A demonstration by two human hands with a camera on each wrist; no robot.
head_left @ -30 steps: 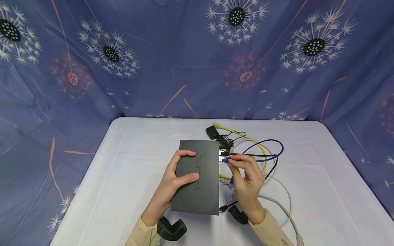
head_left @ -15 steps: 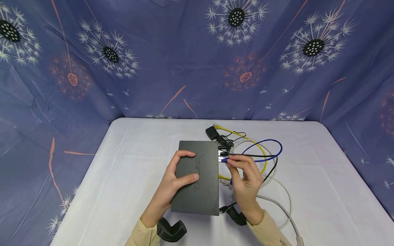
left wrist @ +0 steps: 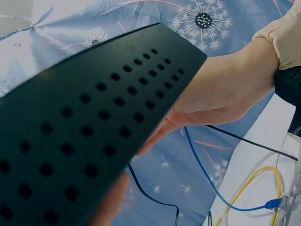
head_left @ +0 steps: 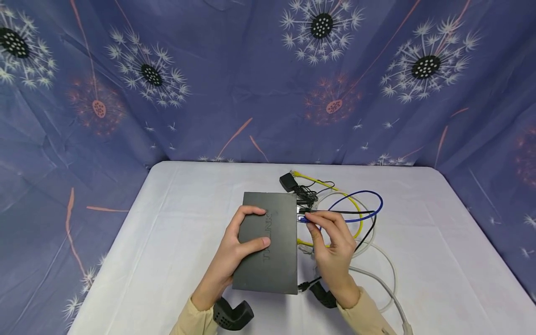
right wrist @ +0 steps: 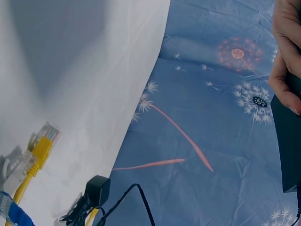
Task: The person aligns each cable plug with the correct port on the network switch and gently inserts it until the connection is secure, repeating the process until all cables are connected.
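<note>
A dark grey network switch (head_left: 280, 251) with raised lettering is held up over the table. My left hand (head_left: 228, 244) grips it from the left, thumb and a finger on top, other fingers hidden below. Round vent holes cover the switch's side (left wrist: 103, 114) in the left wrist view. At the switch's right edge my right hand (head_left: 337, 246) pinches the blue plug of a network cable (head_left: 378, 200) at a port. How deep the plug sits I cannot tell. Just above it, a black cable (head_left: 341, 212) runs from the same edge.
A black power adapter (head_left: 287, 182) with bundled cord lies behind the switch. Yellow cable (head_left: 310, 176) and grey cable (head_left: 377, 279) coil on the white table (head_left: 188, 209) at right. Another black cord (head_left: 305, 285) shows by the switch's near corner. A patterned curtain (head_left: 234, 93) hangs behind.
My right hand's fingertips have shifted slightly left, bringing the blue plug closer against the switch's edge. The left hand and switch have stayed almost still.
</note>
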